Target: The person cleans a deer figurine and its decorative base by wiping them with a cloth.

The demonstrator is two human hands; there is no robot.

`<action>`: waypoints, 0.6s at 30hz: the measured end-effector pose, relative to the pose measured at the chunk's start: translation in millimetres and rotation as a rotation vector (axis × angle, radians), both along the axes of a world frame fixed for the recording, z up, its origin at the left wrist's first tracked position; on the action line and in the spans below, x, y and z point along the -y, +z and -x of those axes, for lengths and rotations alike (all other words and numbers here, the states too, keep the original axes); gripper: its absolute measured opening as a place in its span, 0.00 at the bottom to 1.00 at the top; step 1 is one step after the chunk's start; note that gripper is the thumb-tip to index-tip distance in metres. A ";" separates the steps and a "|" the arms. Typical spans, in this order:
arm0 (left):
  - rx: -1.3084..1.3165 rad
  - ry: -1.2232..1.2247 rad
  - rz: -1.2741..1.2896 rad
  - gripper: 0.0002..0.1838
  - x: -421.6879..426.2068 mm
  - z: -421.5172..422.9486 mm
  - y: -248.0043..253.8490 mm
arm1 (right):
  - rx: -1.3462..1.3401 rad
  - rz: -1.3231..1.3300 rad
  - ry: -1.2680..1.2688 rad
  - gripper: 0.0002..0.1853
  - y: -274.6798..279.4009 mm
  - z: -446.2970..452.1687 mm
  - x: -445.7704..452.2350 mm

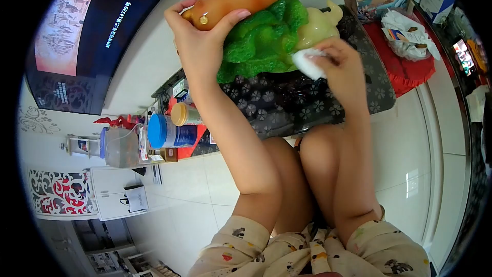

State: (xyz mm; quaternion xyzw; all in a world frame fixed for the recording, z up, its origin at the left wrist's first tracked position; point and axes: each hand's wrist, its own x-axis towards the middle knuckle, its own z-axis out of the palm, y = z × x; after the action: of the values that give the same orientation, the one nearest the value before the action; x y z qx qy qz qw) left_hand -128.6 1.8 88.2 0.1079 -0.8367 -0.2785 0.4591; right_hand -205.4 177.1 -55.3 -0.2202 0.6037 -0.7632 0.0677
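A glossy cabbage ornament lies on its side on a dark flower-patterned surface (312,103). It has green crinkled leaves (266,38), a pale yellow-green part (315,26) and an amber-brown section (230,2) with gold coin-like spots. My left hand (202,38) is wrapped round the near end of the amber section, thumb on top. Pinched in my right hand (338,61) is a wad of white cloth or tissue (309,63). The wad is at the edge of the pale part and the leaves; whether it touches them is unclear.
To the left stand a blue-lidded tub (159,131), a yellow-lidded jar (180,114) and a clear plastic container (122,146). A large screen (110,31) is at the upper left. White plastic packaging (407,33) rests on a red cover (397,72) to the right.
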 end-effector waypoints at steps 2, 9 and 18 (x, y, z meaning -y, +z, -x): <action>0.010 0.021 0.026 0.43 2.5 0.0 -0.9 | 0.064 0.101 -0.162 0.08 13.8 -3.3 -5.6; -0.016 0.046 0.049 0.46 5.1 1.7 -4.5 | -0.329 -0.140 -0.366 0.10 15.0 -2.8 13.6; 0.002 0.021 0.048 0.45 3.2 2.9 -1.5 | -0.284 -0.125 -0.238 0.10 11.9 5.0 22.8</action>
State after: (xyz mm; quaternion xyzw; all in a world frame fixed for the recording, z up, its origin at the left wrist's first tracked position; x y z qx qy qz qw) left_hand -131.5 -1.4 86.7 0.1062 -0.8425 -0.2533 0.4635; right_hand -210.4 154.3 -43.4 -0.2482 0.6752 -0.6881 -0.0953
